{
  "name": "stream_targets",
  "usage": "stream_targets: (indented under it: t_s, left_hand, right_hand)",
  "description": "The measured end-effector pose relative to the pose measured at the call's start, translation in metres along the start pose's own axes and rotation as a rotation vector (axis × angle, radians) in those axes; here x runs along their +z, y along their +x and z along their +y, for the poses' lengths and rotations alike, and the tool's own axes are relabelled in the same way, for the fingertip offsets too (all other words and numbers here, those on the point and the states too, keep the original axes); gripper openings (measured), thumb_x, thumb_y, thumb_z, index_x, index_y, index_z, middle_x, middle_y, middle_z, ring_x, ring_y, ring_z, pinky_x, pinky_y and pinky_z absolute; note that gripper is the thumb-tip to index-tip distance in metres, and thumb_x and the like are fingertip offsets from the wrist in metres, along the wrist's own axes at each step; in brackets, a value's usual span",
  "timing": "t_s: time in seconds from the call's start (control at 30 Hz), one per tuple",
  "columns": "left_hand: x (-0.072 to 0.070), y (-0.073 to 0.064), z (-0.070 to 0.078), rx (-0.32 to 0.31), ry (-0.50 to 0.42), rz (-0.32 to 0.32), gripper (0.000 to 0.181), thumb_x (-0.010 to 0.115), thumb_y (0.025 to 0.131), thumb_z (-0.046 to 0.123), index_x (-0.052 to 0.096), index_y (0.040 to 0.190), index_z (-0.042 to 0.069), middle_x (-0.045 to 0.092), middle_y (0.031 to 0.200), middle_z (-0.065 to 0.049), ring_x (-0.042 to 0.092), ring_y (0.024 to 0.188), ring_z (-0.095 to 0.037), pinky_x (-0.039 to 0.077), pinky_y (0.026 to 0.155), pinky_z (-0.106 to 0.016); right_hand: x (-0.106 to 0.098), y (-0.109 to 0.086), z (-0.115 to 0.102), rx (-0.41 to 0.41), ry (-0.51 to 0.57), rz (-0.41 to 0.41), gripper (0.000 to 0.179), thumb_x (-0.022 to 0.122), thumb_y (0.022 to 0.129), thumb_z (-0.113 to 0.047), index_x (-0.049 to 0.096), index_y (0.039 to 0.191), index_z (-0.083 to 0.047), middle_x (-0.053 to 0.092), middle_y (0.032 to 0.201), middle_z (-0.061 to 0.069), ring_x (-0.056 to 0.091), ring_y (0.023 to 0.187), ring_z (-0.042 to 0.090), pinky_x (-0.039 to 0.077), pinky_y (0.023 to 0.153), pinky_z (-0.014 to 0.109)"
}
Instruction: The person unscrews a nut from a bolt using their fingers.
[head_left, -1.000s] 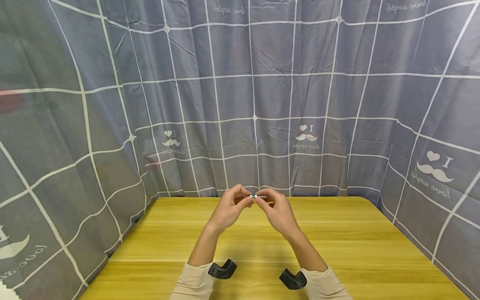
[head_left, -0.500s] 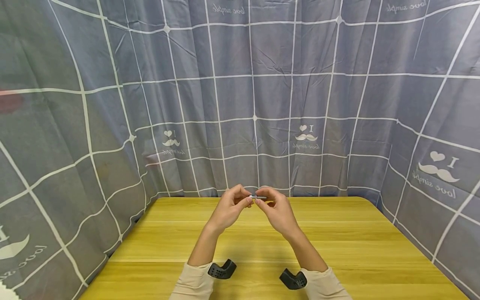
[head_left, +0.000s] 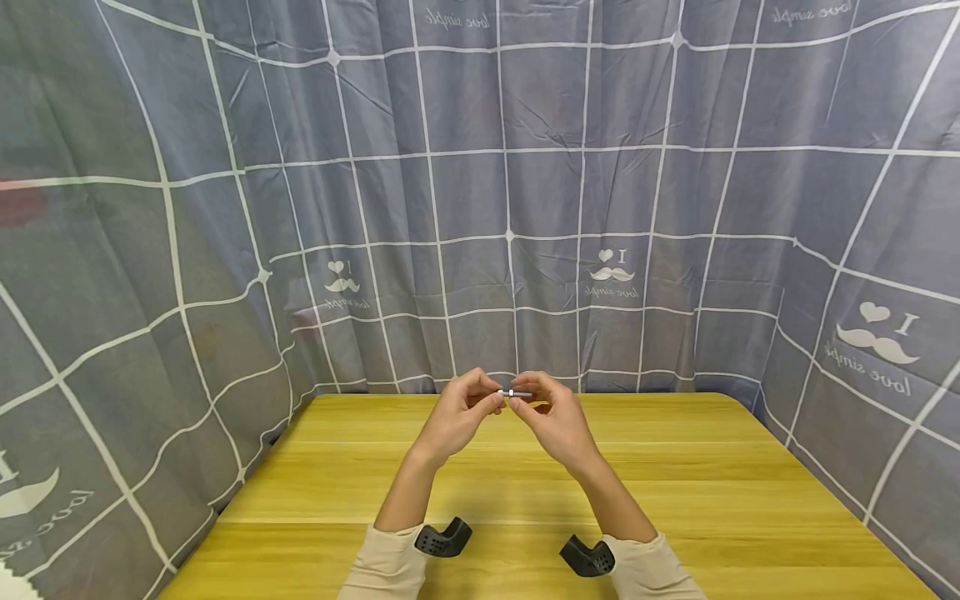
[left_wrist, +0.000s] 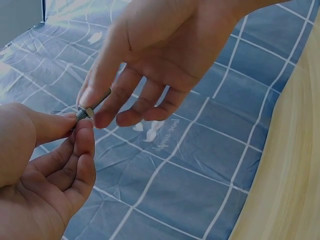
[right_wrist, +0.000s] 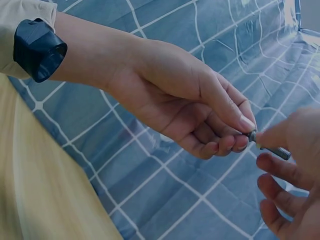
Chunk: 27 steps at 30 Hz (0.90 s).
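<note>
A small metal bolt (head_left: 523,394) lies level between my two hands, above the far part of the table. My left hand (head_left: 452,423) pinches one end of it between thumb and fingers; its head is hidden there. The nut (left_wrist: 90,112) sits partway along the thread in the left wrist view, just beside those fingertips. My right hand (head_left: 561,427) has its thumb and forefinger at the nut, pinching it, while its other fingers hang loosely bent. In the right wrist view, the free threaded end (right_wrist: 281,153) sticks out toward my right palm.
The wooden table (head_left: 675,492) spreads under both forearms. A grey curtain (head_left: 465,192) with white grid lines encloses its back and sides. Each wrist wears a black band mount, the left mount (head_left: 444,538) and the right mount (head_left: 587,557).
Both hands stay almost in place. My right thumb and forefinger have shifted slightly at the nut, and the nut's bright faces show differently than before.
</note>
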<state>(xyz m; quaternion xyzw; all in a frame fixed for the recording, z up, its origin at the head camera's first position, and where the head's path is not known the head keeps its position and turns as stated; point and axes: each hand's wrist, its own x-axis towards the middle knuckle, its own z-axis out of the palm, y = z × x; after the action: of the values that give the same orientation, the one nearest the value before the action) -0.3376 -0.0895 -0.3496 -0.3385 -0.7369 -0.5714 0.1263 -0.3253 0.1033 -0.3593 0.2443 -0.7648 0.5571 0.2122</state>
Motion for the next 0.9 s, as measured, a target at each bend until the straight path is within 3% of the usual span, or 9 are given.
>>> stream_targets:
  t_s: [0.1,0.3,0.5,0.67,0.9]
  left_hand:
    - [-0.0001,-0.0001,0.0006,-0.001,-0.006,-0.006,0.005,0.061,0.103,0.001,0.065,0.106,0.000,0.072,0.101,-0.014,0.068,0.091,-0.038,0.056,0.083,-0.033]
    - [-0.0004,-0.0003,0.0012,0.005,0.000,-0.010,0.005,0.062,0.103,0.001,0.065,0.107,0.000,0.072,0.099,-0.014,0.067,0.091,-0.041,0.056,0.082,-0.034]
    - [-0.0004,-0.0006,0.0004,0.009,0.002,-0.004,0.005,0.062,0.103,0.001,0.065,0.106,0.000,0.072,0.099,-0.013,0.067,0.089,-0.034,0.056,0.082,-0.033]
    - [-0.0012,-0.0006,0.0003,0.011,0.003,-0.008,0.005,0.062,0.103,0.002,0.065,0.107,0.000,0.072,0.102,-0.017,0.068,0.089,-0.031,0.056,0.083,-0.034]
    - [-0.0020,0.0003,0.0014,-0.008,0.000,-0.011,0.006,0.061,0.103,0.001,0.066,0.107,0.000,0.072,0.101,-0.010,0.068,0.089,-0.027,0.056,0.084,-0.035]
  right_hand:
    - [0.0001,-0.0006,-0.0014,0.008,-0.006,0.008,0.022,0.072,0.100,-0.015,0.070,0.121,-0.009,0.070,0.115,0.008,0.066,0.101,0.023,0.053,0.084,0.046]
    - [0.0003,0.0001,-0.0018,-0.023,-0.033,0.015,0.011,0.070,0.101,-0.014,0.074,0.110,-0.009,0.071,0.106,0.000,0.065,0.098,0.021,0.052,0.082,0.043]
    - [0.0009,0.0004,0.0001,-0.013,0.009,0.006,0.019,0.073,0.099,-0.012,0.071,0.118,-0.008,0.070,0.115,0.004,0.066,0.104,0.024,0.053,0.084,0.045]
    - [0.0018,0.0001,-0.0003,0.004,-0.015,-0.008,0.016,0.070,0.101,-0.016,0.074,0.115,-0.008,0.071,0.111,0.001,0.066,0.098,0.020,0.054,0.080,0.040]
    - [0.0022,0.0002,-0.0009,0.019,-0.002,-0.016,0.022,0.072,0.100,-0.014,0.071,0.121,-0.009,0.070,0.117,0.005,0.066,0.103,0.023,0.052,0.082,0.043]
